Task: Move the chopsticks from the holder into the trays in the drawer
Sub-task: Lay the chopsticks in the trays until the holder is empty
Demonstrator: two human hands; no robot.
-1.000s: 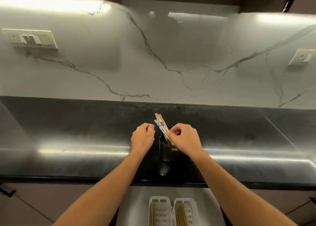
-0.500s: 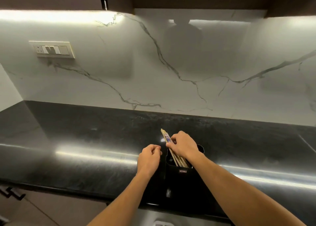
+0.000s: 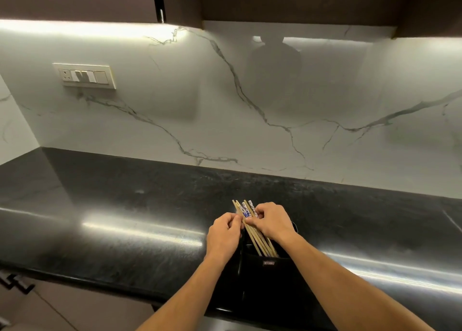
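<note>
A black holder (image 3: 268, 264) stands on the black countertop near its front edge. Several wooden chopsticks (image 3: 260, 242), some with blue-and-white patterned tops, lean out of it to the upper left. My right hand (image 3: 271, 222) grips the bundle from the right, fingers curled over the sticks. My left hand (image 3: 223, 233) pinches the leftmost stick with its fingertips. The drawer and its trays are out of view.
The glossy black countertop (image 3: 125, 210) runs left and right, backed by a white marble wall (image 3: 225, 110) with a switch plate (image 3: 85, 76). Dark upper cabinets (image 3: 300, 0) hang overhead. A cabinet handle (image 3: 15, 282) shows at the lower left.
The view tilted up, so the drawer trays dropped out of sight. My left hand moved right onto the chopsticks, and the bundle has fanned out between both hands.
</note>
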